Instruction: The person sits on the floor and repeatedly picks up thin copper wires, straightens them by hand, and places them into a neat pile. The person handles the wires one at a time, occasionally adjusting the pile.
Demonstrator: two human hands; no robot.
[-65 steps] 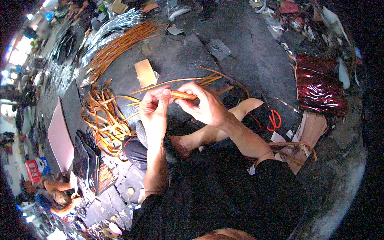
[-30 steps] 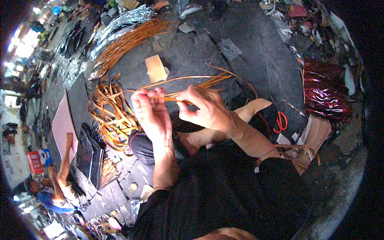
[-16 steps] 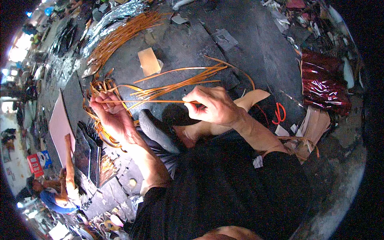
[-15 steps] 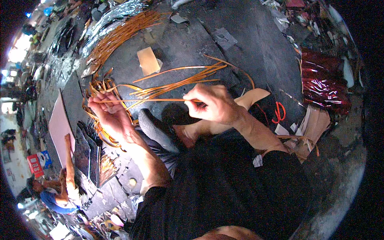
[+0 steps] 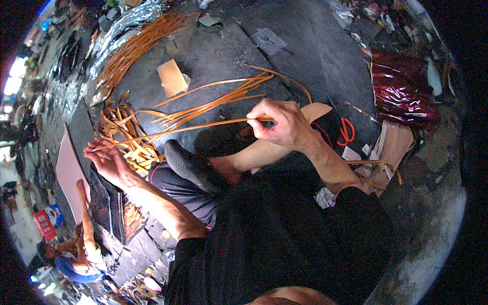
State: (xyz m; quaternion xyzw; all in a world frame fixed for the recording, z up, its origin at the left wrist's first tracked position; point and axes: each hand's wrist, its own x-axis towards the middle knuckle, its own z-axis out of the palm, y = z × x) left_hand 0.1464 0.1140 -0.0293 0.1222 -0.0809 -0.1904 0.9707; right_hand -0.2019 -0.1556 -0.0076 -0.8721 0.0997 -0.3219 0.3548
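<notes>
A long, thin orange-brown strip [image 5: 203, 123] stretches between my two hands above the floor. My right hand [image 5: 279, 124] is closed, pinching it between thumb and fingertips. At the other end, the fingers of my left hand [image 5: 110, 161] close lightly on the strip near its tip. Beneath and beyond it lies a loose bundle of similar strips [image 5: 223, 100]. Close to my left hand is a tangled heap of curled strips [image 5: 119, 119], partly behind my forearm. My foot in a dark grey sock [image 5: 185, 162] rests just below the held strip.
Farther off sit a tan rectangular block [image 5: 172, 78] and a large sheaf of brown strips [image 5: 137, 46]. Red-handled scissors [image 5: 346, 131] and shiny dark red sheeting [image 5: 404, 89] lie right. A pink board [image 5: 72, 170] stands left, near another person [image 5: 81, 262].
My left hand has moved left and toward me, and its fingers have curled more. More strip now spans between my hands, slanting down to the left. The whole view has shifted slightly.
</notes>
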